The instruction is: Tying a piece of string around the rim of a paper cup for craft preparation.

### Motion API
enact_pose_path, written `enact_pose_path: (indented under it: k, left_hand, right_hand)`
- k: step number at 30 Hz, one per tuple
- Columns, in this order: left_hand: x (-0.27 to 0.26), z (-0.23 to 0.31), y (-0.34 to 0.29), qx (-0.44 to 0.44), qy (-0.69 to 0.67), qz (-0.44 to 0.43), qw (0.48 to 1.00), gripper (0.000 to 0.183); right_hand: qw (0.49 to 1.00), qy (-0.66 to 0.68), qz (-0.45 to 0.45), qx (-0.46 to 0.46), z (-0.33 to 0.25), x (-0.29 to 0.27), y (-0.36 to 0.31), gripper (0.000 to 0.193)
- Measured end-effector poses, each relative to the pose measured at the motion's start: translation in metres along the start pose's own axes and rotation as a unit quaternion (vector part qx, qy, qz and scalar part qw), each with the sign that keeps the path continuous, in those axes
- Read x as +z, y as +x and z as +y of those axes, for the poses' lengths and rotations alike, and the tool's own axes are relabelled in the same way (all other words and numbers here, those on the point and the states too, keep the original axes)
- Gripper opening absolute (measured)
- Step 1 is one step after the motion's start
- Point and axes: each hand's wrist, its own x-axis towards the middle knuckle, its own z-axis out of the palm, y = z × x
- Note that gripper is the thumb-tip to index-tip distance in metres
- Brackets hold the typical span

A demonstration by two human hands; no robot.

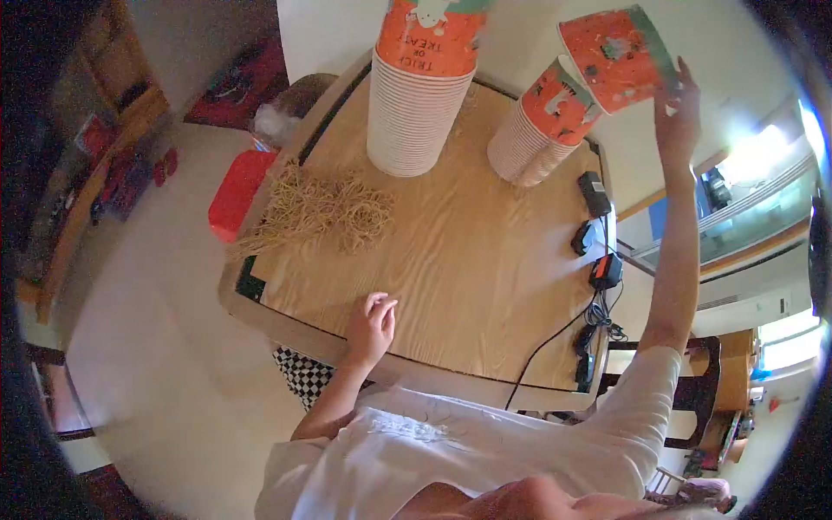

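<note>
My right hand [678,117] is raised at the far right, gripping an orange paper cup [614,59] with a green edge by its side. The cup is tilted, just above a shorter stack of nested paper cups [536,130] whose top one is orange. A taller stack of white-rimmed cups [414,121], topped by an orange printed one, stands upside down to its left. My left hand [373,328] is near the table's front edge, its fingers curled in with nothing visible in them.
A loose heap of tan raffia-like strands [325,211] lies on the left of the wooden table [451,286]. Black power adapters [606,271] and cables line the right edge. A red container [240,195] stands beyond the left edge. A dark chair [700,381] is at the right.
</note>
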Motion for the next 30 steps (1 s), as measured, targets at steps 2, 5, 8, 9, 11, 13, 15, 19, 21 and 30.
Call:
enact_pose_path:
  k: [2,5,8,9,11,13,15,19,21,30]
  left_hand:
    - [0.002,-0.006,0.000,-0.001,-0.013,0.024,1.000,0.017]
    - [-0.004,0.014,0.006,0.001,0.009,0.030,1.000,0.016]
    - [-0.007,0.015,0.007,0.002,0.018,0.022,1.000,0.017]
    - [-0.007,0.014,0.007,0.005,0.016,0.023,1.000,0.017]
    - [-0.008,0.014,0.010,0.002,0.020,0.021,1.000,0.018]
    - [-0.007,0.014,0.012,0.001,0.024,0.017,1.000,0.018]
    - [-0.006,0.015,0.014,0.005,0.028,0.023,0.999,0.018]
    - [-0.005,0.016,0.011,-0.013,0.011,0.022,1.000,0.018]
    - [-0.005,0.014,0.011,-0.002,0.012,0.025,1.000,0.019]
    - [-0.009,0.018,0.011,-0.005,0.021,0.019,1.000,0.020]
  right_hand:
    - [0.997,-0.066,0.031,-0.026,0.020,0.029,-0.002,0.048]
    - [0.991,-0.131,-0.030,0.013,0.032,0.054,-0.007,0.046]
    - [0.986,-0.143,-0.014,-0.080,0.053,0.081,-0.028,0.046]
    - [0.987,-0.139,-0.043,-0.065,0.050,0.087,-0.032,0.046]
    - [0.988,-0.123,-0.088,-0.044,0.048,0.093,-0.040,0.045]
    - [0.988,-0.122,-0.087,-0.031,0.048,0.096,-0.045,0.045]
    - [0.989,-0.122,-0.088,-0.018,0.047,0.097,-0.049,0.044]
    - [0.991,-0.102,-0.091,-0.011,0.042,0.097,-0.053,0.044]
    - [0.990,-0.094,-0.099,-0.017,0.042,0.098,-0.056,0.044]
    - [0.985,-0.115,-0.126,-0.008,0.043,0.108,-0.066,0.047]
